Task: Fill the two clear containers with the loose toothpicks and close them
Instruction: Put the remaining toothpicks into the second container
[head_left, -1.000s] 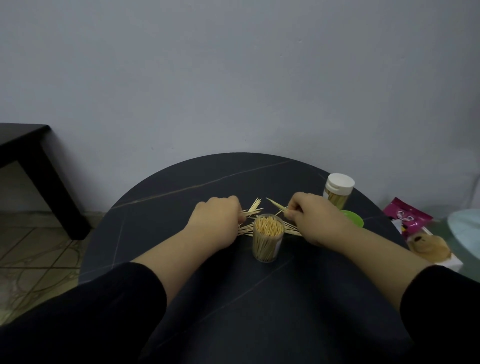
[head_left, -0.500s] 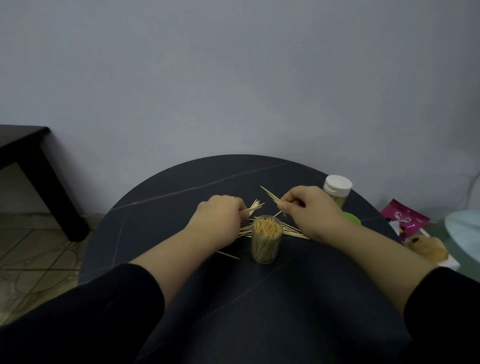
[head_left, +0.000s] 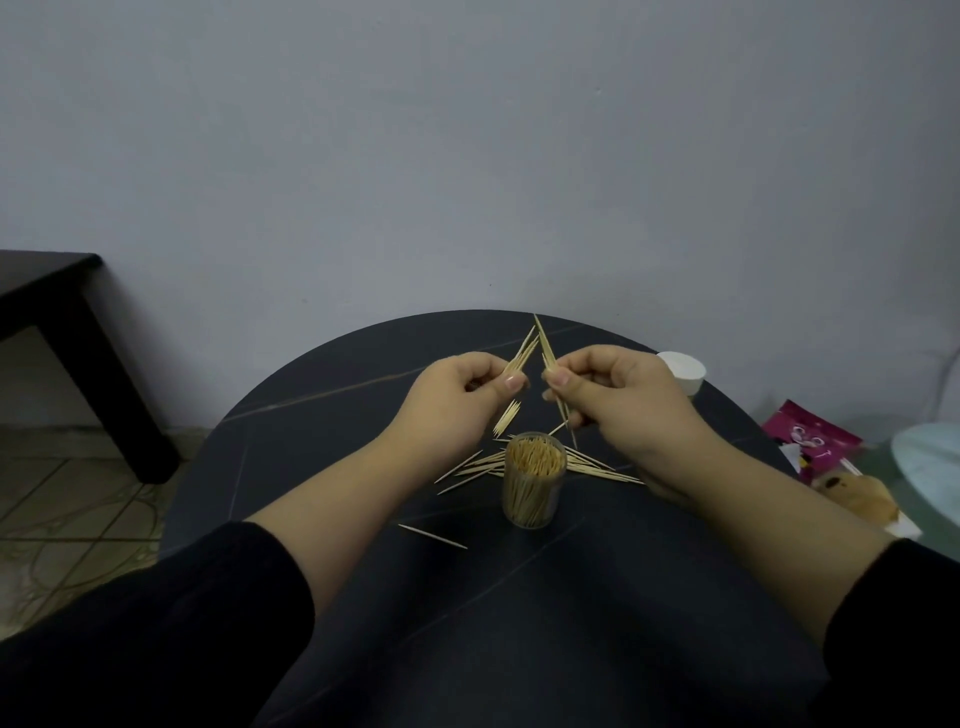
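An open clear container packed with upright toothpicks stands in the middle of the round dark table. Loose toothpicks lie fanned on the table behind it, and one lone toothpick lies to its front left. My left hand pinches a small bundle of toothpicks above the container. My right hand pinches another bundle, its tips meeting the left bundle. A second container with a white lid shows behind my right hand, mostly hidden.
A pink packet, a brown item on white wrapping and a pale round surface sit off the table's right edge. A dark side table stands at the left over tiled floor. A grey wall is close behind.
Both hands have lifted off the table, each with a bundle of toothpicks, and now hold them raised above the open container. A single toothpick now lies front left of the container.
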